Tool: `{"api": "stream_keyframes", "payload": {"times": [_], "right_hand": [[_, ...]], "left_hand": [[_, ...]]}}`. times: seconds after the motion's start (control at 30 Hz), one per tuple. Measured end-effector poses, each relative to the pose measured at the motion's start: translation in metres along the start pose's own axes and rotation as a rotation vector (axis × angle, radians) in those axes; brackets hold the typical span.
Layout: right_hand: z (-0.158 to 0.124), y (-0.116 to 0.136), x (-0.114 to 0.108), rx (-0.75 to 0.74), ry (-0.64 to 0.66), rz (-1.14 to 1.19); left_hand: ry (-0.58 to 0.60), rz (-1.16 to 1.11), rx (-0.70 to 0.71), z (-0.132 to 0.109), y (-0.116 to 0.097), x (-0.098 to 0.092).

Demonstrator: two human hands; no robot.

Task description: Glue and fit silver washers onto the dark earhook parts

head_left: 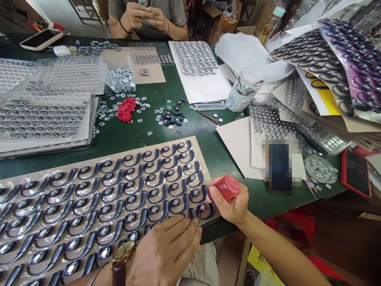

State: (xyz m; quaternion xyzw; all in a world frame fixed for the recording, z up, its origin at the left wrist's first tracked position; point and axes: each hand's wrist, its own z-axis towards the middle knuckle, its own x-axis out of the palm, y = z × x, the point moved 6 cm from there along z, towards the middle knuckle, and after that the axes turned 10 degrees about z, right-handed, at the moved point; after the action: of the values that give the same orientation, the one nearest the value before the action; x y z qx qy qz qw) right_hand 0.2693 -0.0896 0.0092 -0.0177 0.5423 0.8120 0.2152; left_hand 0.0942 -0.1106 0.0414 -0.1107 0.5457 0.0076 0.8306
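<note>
My right hand grips a small red squeeze bottle, tilted with its nozzle pointing down and left. Below the nozzle lies the right end of a card covered in rows of dark blue curved hook-shaped pieces, each with a shiny round metal disc, under clear film. My left hand, wearing a wristwatch, rests low over the card's near edge. Its fingers are pressed together around a thin pointed metal tool, whose tip is beside a disc near the corner. Most of the tool is hidden.
Across the table a person's hands hold a small piece. Loose metal washers surround a red cloth. A clear jar, sheets of discs, stacked cards and a red-cased phone stand around.
</note>
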Motion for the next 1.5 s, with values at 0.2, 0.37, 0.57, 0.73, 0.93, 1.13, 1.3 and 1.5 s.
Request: {"api": "stream_keyframes", "payload": {"times": [0.2,0.37,0.57,0.73,0.93,1.13,1.3,1.5], "right_hand": [[0.000,0.002,-0.001,-0.040,-0.014,0.019],[0.001,0.002,-0.001,-0.046,-0.009,0.018],[0.003,0.005,-0.003,-0.068,-0.009,0.001],[0.002,0.006,-0.003,-0.083,-0.003,0.003],[0.004,0.007,-0.002,-0.068,0.030,-0.020],[0.005,0.010,0.001,-0.102,0.056,0.024],[0.002,0.012,0.005,-0.098,0.086,0.069],[0.021,0.002,-0.001,0.188,0.040,0.350]], "left_hand": [[-0.002,0.002,0.007,-0.003,0.002,0.001],[0.016,0.016,0.025,0.001,0.001,0.001],[-0.011,-0.003,0.009,0.006,0.003,-0.002],[-0.020,-0.009,-0.003,0.006,0.003,-0.003],[-0.026,-0.060,-0.047,0.007,0.006,-0.007],[-0.078,-0.259,-0.190,0.010,0.022,-0.009],[-0.105,-0.363,-0.305,0.008,0.032,-0.008],[-0.104,-0.340,-0.273,0.005,0.031,-0.009]]}}
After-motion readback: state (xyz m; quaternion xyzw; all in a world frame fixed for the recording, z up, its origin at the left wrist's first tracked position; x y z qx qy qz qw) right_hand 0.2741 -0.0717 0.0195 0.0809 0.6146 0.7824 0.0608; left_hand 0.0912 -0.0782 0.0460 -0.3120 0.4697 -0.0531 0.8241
